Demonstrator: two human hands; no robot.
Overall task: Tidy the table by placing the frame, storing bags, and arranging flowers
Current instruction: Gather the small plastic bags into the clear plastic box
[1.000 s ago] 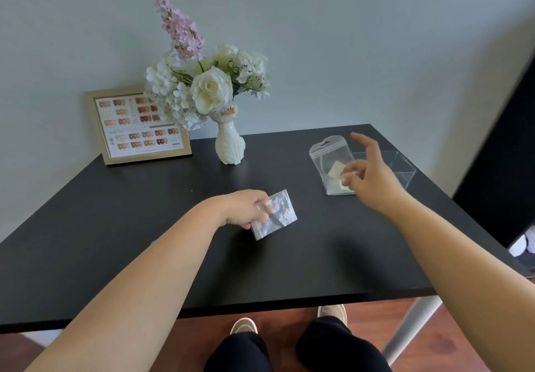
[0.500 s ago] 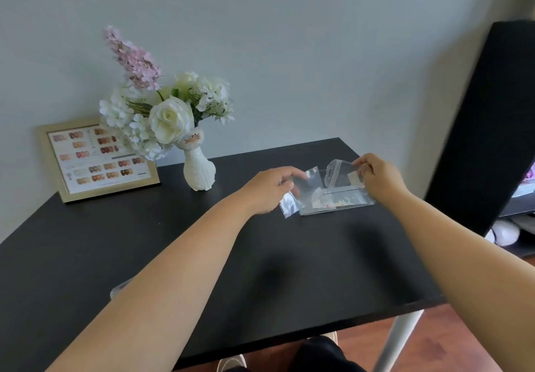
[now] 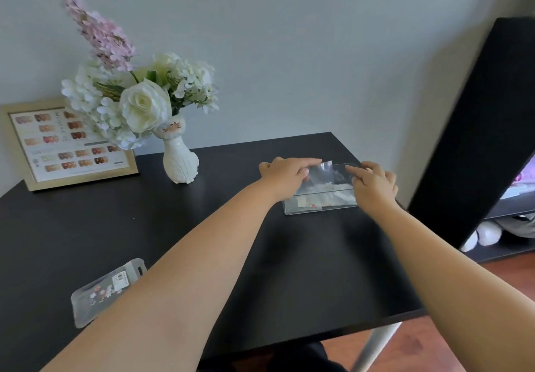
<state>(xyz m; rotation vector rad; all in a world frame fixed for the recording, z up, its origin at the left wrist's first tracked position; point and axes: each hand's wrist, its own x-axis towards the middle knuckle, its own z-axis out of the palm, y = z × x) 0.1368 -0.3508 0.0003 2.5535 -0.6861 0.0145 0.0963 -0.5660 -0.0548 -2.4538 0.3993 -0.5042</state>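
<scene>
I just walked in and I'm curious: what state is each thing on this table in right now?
Frame: upright, leaning against the wall.
Vase: upright, filled with flowers.
Clear box: open, bags inside.
Small bag: held over the box by the left hand.
Right hand: resting on the box's edge.
Loose bag: flat near the table's front edge, untouched.

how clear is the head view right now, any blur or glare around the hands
Head view: soft daylight, no harsh glare. The left hand and right hand look slightly smeared over the clear plastic box. The white cat-shaped vase stays sharper. Wide-angle bending tilts the black cabinet at right.
</scene>
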